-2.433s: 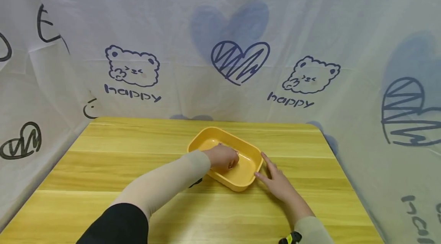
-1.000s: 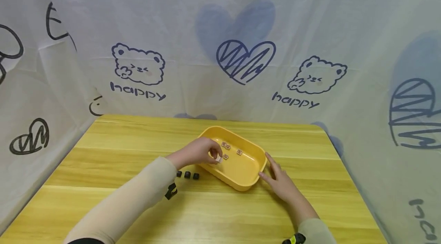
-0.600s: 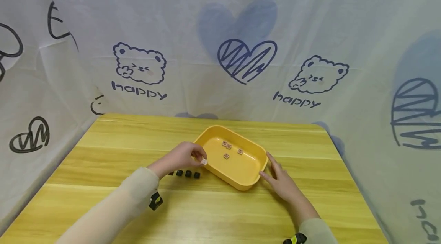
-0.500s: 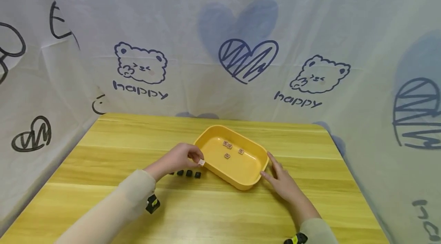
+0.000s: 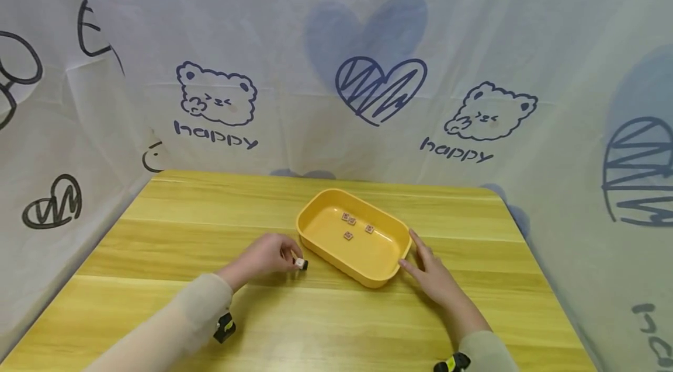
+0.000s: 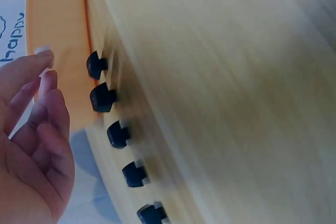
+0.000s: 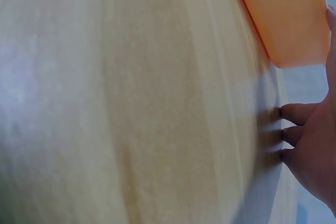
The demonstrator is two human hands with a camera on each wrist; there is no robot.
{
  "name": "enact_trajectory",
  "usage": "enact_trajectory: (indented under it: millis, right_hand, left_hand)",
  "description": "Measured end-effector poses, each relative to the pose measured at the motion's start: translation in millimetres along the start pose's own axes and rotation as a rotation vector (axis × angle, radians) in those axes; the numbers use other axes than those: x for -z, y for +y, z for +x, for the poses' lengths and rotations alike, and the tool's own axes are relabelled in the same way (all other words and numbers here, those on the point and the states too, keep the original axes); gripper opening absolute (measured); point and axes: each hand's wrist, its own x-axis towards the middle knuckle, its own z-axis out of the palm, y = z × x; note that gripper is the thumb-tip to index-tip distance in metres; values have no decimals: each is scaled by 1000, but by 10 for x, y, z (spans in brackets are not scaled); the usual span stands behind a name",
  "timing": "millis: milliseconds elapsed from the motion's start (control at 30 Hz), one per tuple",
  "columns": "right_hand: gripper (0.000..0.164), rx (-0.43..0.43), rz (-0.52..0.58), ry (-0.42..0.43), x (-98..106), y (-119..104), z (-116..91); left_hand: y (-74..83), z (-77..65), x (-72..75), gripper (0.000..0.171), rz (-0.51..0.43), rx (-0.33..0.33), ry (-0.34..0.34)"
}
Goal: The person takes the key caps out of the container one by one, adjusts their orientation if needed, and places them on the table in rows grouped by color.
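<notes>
Thumb and fingertips of my left hand pinch a small pale square piece, just outside the left end of the yellow tray. Right by it in the head view is a small black block. Several such black blocks, each with a narrower grey base, stand in a row on the table in the left wrist view. Fingers spread, my right hand touches the right end of the tray. Inside the tray lie several loose square pieces with reddish markings.
The wood-grain table ends at a pale cloth printed with hearts and bears, hung behind it and at both sides. Black straps sit at both wrists. The tray lies slantwise near the table's middle.
My left hand has come up out of the tray holding the pale piece, crossed its left rim and lowered beside the black blocks. My right hand stays at the tray's right end.
</notes>
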Motion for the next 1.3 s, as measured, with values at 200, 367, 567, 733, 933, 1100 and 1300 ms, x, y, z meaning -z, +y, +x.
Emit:
enact_trajectory:
  millis: [200, 367, 567, 733, 933, 1100, 1300]
  right_hand:
    - [77, 1, 0, -2, 4, 0, -6]
    - [78, 0, 3, -2, 0, 6, -6]
    - [78, 13, 9, 4, 0, 3, -18]
    - [77, 19, 3, 11, 3, 2, -22]
    - [78, -3, 1, 2, 3, -12, -21]
    - [78, -4, 13, -2, 1, -18, -15]
    - [78, 6, 8, 8, 13, -17, -4]
  left_hand:
    - [-34, 3, -85, 14, 80, 43, 8]
    - [-54, 5, -142, 15, 115, 68, 19]
    - [-45, 1, -188, 14, 151, 81, -1]
    - [-18, -1, -203, 15, 168, 42, -5]
    - [-37, 25, -248, 14, 191, 27, -16]
    - [-49, 29, -256, 13, 213, 40, -29]
    - [-66, 25, -254, 12, 228, 44, -30]
